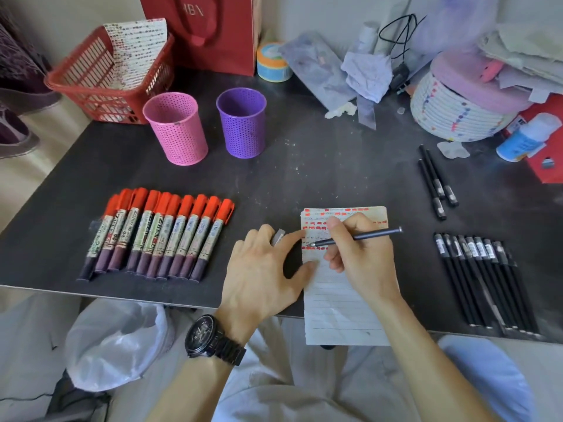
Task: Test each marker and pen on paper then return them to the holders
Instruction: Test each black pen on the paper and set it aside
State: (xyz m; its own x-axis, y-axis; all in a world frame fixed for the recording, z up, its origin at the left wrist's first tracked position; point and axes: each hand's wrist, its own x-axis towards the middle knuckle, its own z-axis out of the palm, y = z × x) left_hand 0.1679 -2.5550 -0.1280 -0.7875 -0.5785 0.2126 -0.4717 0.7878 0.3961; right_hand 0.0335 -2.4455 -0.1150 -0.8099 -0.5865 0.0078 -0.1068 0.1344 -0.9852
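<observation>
A lined paper (338, 300) with red test marks along its top lies at the table's front edge. My right hand (362, 257) grips a thin black pen (377, 233) whose tip touches the paper by the red marks. My left hand (262, 269) lies flat with its fingers spread, thumb and index finger touching the paper's left edge; a small grey cap (277, 236) shows between two fingers. A row of red-capped markers (158, 236) lies to the left. The pink holder (176, 129) and purple holder (242, 123) stand behind them, with nothing sticking out.
Several black pens (484, 284) lie in a row at front right, three more black pens (435, 181) farther back. A red basket (106, 77), red bag (210, 28), tape roll (272, 62), round box (457, 111) and bottle (527, 138) line the back. A plastic bag (115, 339) hangs below.
</observation>
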